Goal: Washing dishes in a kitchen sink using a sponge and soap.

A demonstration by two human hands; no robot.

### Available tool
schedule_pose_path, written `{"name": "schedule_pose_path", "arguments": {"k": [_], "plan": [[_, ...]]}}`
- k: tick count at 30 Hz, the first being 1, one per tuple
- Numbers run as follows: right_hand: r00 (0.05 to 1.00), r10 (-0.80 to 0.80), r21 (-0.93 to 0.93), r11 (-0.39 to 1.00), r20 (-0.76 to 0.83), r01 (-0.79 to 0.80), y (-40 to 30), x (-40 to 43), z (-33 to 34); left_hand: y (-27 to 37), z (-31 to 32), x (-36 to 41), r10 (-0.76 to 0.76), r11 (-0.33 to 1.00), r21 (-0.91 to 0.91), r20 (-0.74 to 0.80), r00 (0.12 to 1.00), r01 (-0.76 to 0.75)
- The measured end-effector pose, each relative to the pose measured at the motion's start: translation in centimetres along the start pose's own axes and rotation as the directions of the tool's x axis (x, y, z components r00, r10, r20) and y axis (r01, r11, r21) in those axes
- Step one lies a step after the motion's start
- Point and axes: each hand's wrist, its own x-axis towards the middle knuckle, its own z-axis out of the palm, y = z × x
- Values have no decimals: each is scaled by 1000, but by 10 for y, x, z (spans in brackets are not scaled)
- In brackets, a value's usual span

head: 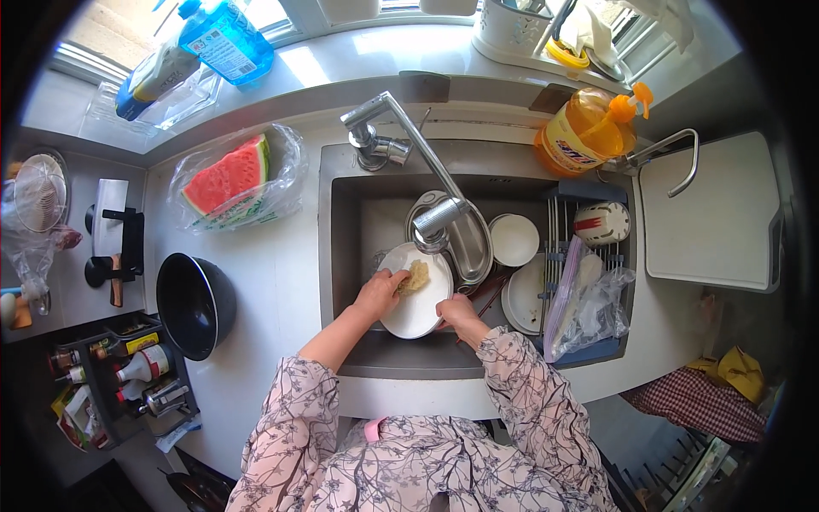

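Observation:
Over the left half of a steel sink, my right hand grips the right rim of a white plate. My left hand holds a tan scrubbing pad against the plate's inner face. Above the plate hangs the spout of a chrome faucet; no water stream can be made out. Behind it an oval metal dish leans in the basin. A white bowl stands to its right, and another white plate with dark scraps lies below that bowl.
A drying rack across the sink's right side carries a patterned bowl and plastic bags. An orange soap bottle stands behind it. On the left counter are bagged watermelon, a black bowl and a cleaver in a holder.

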Motion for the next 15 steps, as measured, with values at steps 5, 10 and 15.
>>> {"name": "schedule_pose_path", "arguments": {"k": [5, 10, 15], "plan": [[997, 80, 207, 975, 2, -79, -8, -31, -21, 48, -79, 21, 406, 909, 220, -267, 874, -355], [995, 63, 303, 952, -78, -37, -10, -49, -32, 96, -164, 79, 651, 714, 627, -433, 623, -310], [991, 20, 328, 944, -133, 25, -14, -69, -42, 104, -178, 92, 567, 711, 696, -481, 669, -102]]}}
